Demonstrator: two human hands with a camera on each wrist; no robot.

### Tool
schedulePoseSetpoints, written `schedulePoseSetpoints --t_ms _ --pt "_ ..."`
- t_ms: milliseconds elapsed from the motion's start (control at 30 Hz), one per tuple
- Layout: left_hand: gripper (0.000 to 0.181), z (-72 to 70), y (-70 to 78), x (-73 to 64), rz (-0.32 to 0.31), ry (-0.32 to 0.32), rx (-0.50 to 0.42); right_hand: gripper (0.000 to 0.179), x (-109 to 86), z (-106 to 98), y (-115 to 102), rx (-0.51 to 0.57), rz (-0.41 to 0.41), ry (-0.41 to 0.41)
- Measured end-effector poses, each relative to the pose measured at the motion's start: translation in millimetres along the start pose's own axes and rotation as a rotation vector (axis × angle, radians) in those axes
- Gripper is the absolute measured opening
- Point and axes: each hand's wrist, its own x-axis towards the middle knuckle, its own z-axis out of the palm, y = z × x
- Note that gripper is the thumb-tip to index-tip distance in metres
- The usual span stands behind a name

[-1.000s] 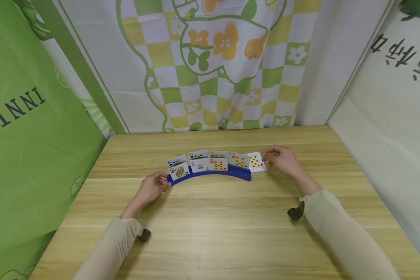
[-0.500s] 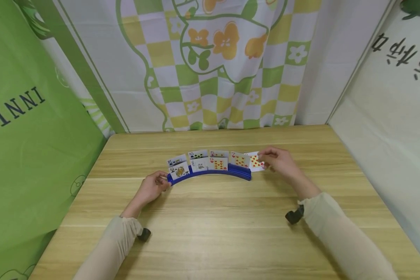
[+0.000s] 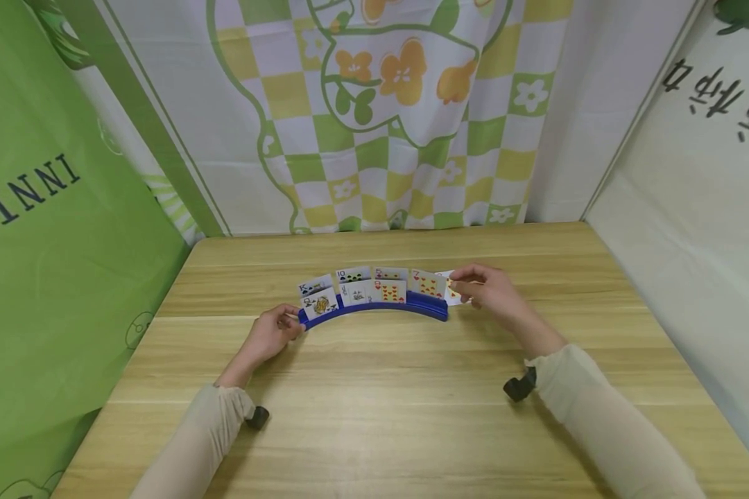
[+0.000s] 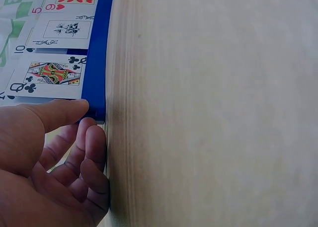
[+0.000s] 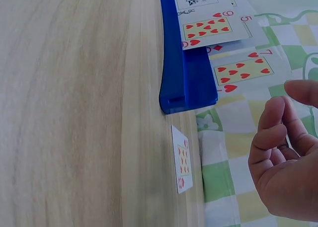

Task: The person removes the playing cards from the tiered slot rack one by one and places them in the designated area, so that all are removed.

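Observation:
A curved blue card holder [image 3: 427,305] stands on the table with playing cards in two rows. Its front row carries a queen of clubs [image 4: 52,73], a joker [image 3: 357,294] and a nine of hearts [image 5: 208,29]. Behind rise a king [image 3: 315,284], a ten [image 3: 352,275], a five [image 3: 390,274] and a seven of hearts [image 5: 243,72]. My left hand [image 3: 268,336] pinches the holder's left end between thumb and fingers. Fingers loosely bent, my right hand [image 3: 496,294] hovers beside the seven, partly covering a heart card [image 5: 183,160] lying flat on the table.
The wooden table [image 3: 374,409] stretches out in front of the holder. At its back edge hangs a checked, flowered curtain [image 3: 374,159]. A green cloth [image 3: 50,277] borders the left side, a white one [image 3: 693,229] the right.
My right hand has moved left, from the flat heart card's right edge over it toward the seven of hearts. My left hand and the holder have stayed put.

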Motion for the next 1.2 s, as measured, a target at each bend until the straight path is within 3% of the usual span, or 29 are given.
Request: schedulePoseSetpoints --t_ms 733,1200 --pt "0.031 1.5 0.1 0.9 0.006 0.018 -0.004 0.031 4.3 11 -8 -0.015 0.018 -0.002" --pt "0.031 2.0 -1.5 1.5 -0.016 0.015 -0.01 0.03 5.7 5 -12 -0.027 -0.027 0.087"
